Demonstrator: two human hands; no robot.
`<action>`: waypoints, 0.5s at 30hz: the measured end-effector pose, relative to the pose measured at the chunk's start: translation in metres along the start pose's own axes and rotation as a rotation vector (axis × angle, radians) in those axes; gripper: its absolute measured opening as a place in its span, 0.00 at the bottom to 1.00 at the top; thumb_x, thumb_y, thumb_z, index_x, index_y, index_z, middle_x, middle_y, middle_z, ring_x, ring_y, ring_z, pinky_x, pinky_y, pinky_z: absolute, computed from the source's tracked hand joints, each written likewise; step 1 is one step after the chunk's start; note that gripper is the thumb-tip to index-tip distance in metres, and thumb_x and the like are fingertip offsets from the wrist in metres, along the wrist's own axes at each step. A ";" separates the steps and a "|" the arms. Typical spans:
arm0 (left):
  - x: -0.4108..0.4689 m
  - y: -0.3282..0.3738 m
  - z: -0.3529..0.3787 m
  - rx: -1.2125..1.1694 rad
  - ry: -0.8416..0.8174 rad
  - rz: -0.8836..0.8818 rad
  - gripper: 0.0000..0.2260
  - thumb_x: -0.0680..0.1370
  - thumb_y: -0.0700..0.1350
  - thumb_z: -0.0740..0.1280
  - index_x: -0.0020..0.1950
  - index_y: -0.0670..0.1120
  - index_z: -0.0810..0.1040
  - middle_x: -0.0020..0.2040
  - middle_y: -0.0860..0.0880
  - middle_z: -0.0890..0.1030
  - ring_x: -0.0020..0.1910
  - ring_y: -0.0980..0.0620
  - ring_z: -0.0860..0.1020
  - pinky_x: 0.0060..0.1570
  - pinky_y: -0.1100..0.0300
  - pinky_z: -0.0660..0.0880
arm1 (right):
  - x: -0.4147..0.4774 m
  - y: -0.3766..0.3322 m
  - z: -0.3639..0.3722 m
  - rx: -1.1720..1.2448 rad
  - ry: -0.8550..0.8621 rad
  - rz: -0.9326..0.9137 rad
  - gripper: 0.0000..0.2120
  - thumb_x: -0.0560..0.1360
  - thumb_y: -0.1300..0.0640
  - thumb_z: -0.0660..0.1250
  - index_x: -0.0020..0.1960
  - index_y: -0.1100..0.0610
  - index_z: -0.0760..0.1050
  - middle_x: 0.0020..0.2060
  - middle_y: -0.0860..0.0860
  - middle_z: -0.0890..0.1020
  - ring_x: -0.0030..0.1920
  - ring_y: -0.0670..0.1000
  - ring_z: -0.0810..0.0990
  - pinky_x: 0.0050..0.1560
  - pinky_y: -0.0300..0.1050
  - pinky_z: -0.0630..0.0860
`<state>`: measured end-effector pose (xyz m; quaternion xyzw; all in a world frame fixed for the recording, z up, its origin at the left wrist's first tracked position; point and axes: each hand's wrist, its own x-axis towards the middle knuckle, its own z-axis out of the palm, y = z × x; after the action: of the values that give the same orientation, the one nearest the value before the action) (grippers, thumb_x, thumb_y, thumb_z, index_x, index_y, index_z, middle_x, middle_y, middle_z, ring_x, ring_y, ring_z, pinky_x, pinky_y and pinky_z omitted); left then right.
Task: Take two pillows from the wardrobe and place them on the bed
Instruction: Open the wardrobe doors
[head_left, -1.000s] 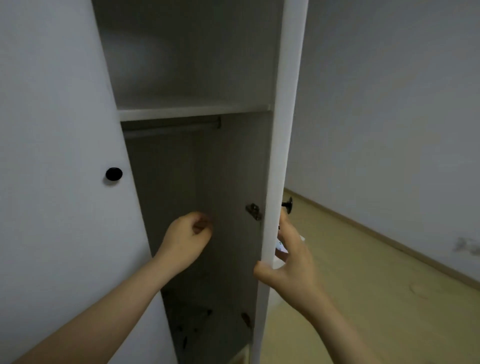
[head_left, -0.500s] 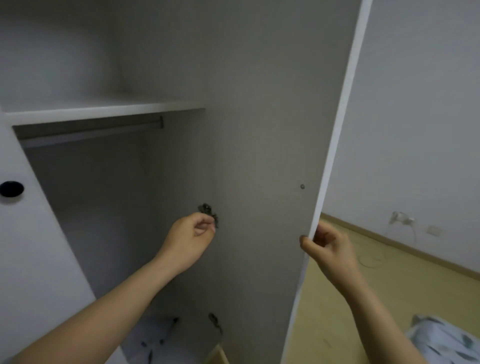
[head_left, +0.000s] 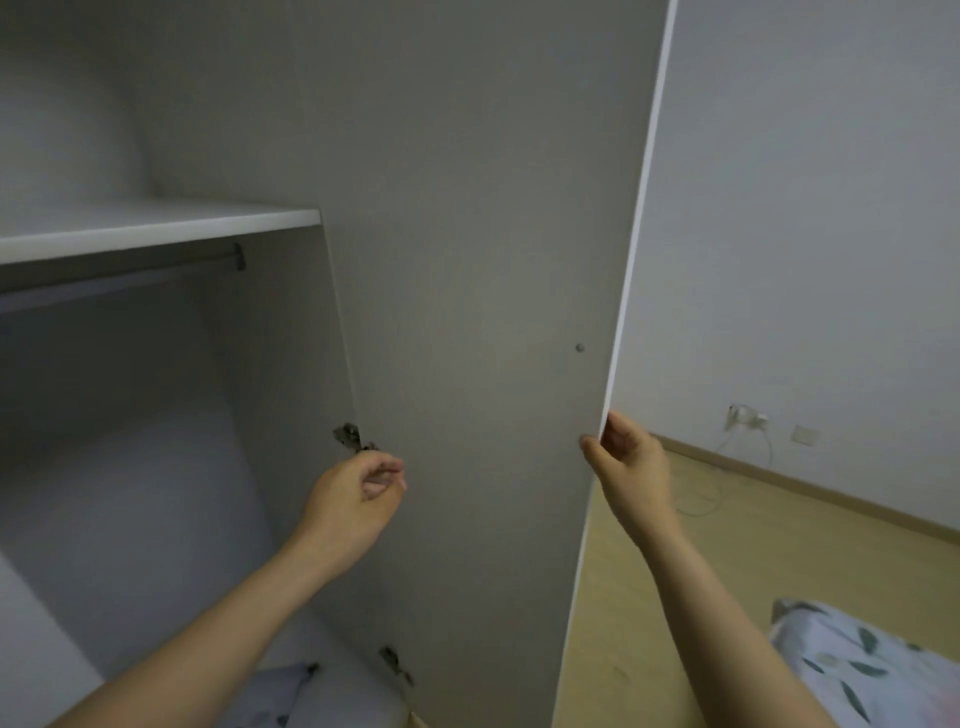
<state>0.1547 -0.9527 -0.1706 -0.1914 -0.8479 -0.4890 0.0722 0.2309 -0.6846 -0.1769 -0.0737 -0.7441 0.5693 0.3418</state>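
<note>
The white wardrobe (head_left: 156, 228) stands open in front of me. Its right door (head_left: 483, 260) is swung wide, and my right hand (head_left: 626, 467) grips the door's outer edge between thumb and fingers. My left hand (head_left: 353, 499) hovers in front of the hinge (head_left: 350, 436), its fingers loosely curled and holding nothing. At the wardrobe's bottom a pale pillow (head_left: 280, 693) with a dark leaf print shows, partly hidden by my left forearm. The bed (head_left: 862, 670), with leaf-print bedding, lies at the bottom right.
A shelf and a hanging rail (head_left: 124, 275) cross the wardrobe's upper part. Wooden floor (head_left: 727, 545) runs right of the door to a grey wall with a socket and cable (head_left: 748, 418). A lower hinge (head_left: 395, 662) sits near the bottom.
The right door has swung from nearly shut to wide open, with my right hand moving right along with its edge. My view turned left, revealing the pillow and bed.
</note>
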 end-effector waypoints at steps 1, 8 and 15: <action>-0.001 -0.002 -0.001 -0.008 -0.001 0.000 0.06 0.74 0.36 0.68 0.50 0.40 0.80 0.44 0.45 0.82 0.35 0.69 0.77 0.39 0.78 0.71 | -0.005 -0.001 0.002 -0.051 0.069 0.012 0.16 0.72 0.67 0.66 0.57 0.55 0.79 0.46 0.45 0.84 0.47 0.45 0.82 0.48 0.36 0.77; -0.018 -0.019 -0.023 0.016 0.011 -0.024 0.05 0.74 0.37 0.68 0.49 0.44 0.79 0.43 0.46 0.82 0.36 0.66 0.78 0.38 0.78 0.70 | -0.057 -0.028 0.048 -0.140 0.326 -0.025 0.13 0.71 0.62 0.68 0.54 0.54 0.74 0.48 0.51 0.77 0.47 0.49 0.78 0.47 0.42 0.77; -0.049 -0.036 -0.088 0.054 0.082 -0.052 0.05 0.74 0.37 0.68 0.48 0.45 0.80 0.41 0.50 0.82 0.36 0.70 0.77 0.39 0.79 0.70 | -0.081 -0.055 0.139 -0.105 -0.060 -0.017 0.09 0.73 0.58 0.68 0.53 0.53 0.76 0.49 0.48 0.79 0.47 0.43 0.78 0.43 0.29 0.74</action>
<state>0.1798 -1.0569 -0.1699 -0.1473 -0.8618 -0.4752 0.0992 0.2252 -0.8541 -0.1787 -0.0678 -0.7834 0.5286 0.3197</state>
